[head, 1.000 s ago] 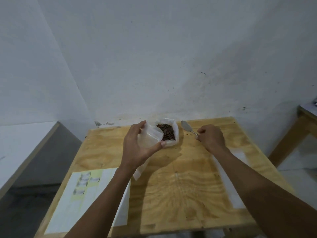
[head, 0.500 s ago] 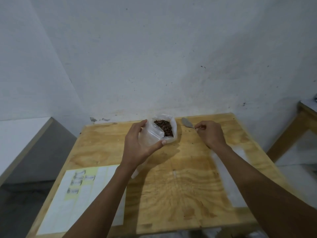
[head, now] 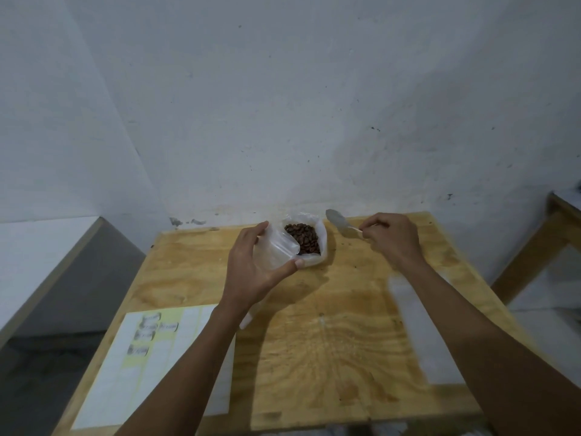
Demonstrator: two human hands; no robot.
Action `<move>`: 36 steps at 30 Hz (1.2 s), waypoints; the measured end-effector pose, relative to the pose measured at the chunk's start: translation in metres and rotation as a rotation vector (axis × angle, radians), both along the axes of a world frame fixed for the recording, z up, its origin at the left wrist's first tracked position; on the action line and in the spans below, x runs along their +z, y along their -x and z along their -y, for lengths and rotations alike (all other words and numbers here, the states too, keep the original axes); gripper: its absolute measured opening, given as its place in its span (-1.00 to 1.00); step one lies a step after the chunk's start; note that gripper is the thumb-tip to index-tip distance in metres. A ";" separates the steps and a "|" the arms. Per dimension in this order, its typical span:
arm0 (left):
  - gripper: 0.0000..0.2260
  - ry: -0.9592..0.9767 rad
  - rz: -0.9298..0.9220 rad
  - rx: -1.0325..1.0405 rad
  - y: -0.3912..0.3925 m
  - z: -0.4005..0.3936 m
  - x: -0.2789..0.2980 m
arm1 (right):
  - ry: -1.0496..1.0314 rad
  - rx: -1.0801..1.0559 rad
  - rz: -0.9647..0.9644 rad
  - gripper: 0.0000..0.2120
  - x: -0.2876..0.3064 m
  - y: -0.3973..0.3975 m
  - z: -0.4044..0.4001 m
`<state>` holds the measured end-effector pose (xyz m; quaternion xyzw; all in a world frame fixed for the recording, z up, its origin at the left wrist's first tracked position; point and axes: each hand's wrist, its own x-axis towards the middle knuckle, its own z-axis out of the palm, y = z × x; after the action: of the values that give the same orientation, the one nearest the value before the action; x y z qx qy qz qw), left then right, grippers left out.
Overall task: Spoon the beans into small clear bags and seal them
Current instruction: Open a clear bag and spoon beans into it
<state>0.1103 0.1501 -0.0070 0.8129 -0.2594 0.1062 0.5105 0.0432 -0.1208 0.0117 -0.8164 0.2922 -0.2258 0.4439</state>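
Dark brown beans (head: 303, 240) fill an open plastic bag (head: 322, 243) standing at the far middle of the wooden table (head: 330, 341). My left hand (head: 251, 272) holds a small clear bag (head: 276, 250) with its mouth spread, right beside the bean bag. My right hand (head: 391, 237) grips the handle of a metal spoon (head: 339, 223), its bowl raised just right of the bean bag. The spoon's bowl looks bare.
A white label sheet (head: 151, 366) with several stickers lies at the table's front left. A pale flat sheet (head: 421, 335) lies under my right forearm. A white wall stands close behind, a grey ledge (head: 47, 262) to the left, and another wooden table (head: 559, 221) to the right.
The spoon has lifted slightly and its bowl now points up toward the wall. My left hand keeps the small bag by the beans. The camera view has shifted a little.
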 end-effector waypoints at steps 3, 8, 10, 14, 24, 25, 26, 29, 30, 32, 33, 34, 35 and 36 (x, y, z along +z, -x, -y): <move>-0.13 -0.003 0.008 0.000 -0.001 -0.002 0.001 | 0.075 0.074 0.029 -0.84 0.015 -0.003 -0.009; -0.11 -0.055 0.051 0.000 -0.003 -0.008 0.001 | 0.258 0.223 -0.074 -0.82 0.031 -0.013 -0.035; -0.10 -0.083 0.060 -0.006 -0.005 -0.011 0.000 | 0.354 0.234 -0.129 -0.82 0.033 -0.018 -0.046; -0.08 -0.104 0.040 -0.046 -0.008 -0.010 -0.002 | 0.544 0.200 -0.190 -0.80 0.030 -0.022 -0.058; -0.13 -0.094 -0.009 -0.134 -0.017 0.006 -0.012 | 0.200 0.208 -0.265 -0.90 0.007 -0.034 -0.070; -0.13 -0.095 -0.009 -0.134 -0.018 0.006 -0.012 | 0.156 0.209 -0.261 -0.90 0.006 -0.035 -0.067; -0.13 -0.100 -0.007 -0.132 -0.019 0.005 -0.012 | 0.121 0.207 -0.253 -0.86 0.007 -0.036 -0.065; -0.12 -0.116 0.006 -0.122 -0.021 0.002 -0.011 | 0.063 0.197 -0.226 -0.72 0.007 -0.038 -0.059; -0.11 -0.123 0.015 -0.115 -0.023 0.000 -0.011 | 0.054 0.198 -0.218 -0.71 0.007 -0.038 -0.057; -0.09 -0.150 0.029 -0.096 -0.025 -0.004 -0.010 | 0.029 0.194 -0.214 -0.73 0.010 -0.038 -0.055; -0.08 -0.168 0.036 -0.086 -0.026 -0.005 -0.010 | 0.021 0.190 -0.213 -0.74 0.012 -0.038 -0.053; -0.07 -0.191 0.042 -0.075 -0.027 -0.007 -0.010 | 0.016 0.189 -0.213 -0.75 0.014 -0.039 -0.053; -0.05 -0.215 0.044 -0.067 -0.028 -0.008 -0.010 | 0.014 0.189 -0.214 -0.76 0.017 -0.039 -0.052; -0.03 -0.238 0.041 -0.059 -0.029 -0.009 -0.010 | 0.014 0.189 -0.215 -0.77 0.019 -0.040 -0.051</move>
<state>0.1388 0.1587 -0.0167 0.8575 -0.3043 0.0761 0.4079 0.0831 -0.0695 0.0310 -0.8630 0.2585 -0.0962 0.4234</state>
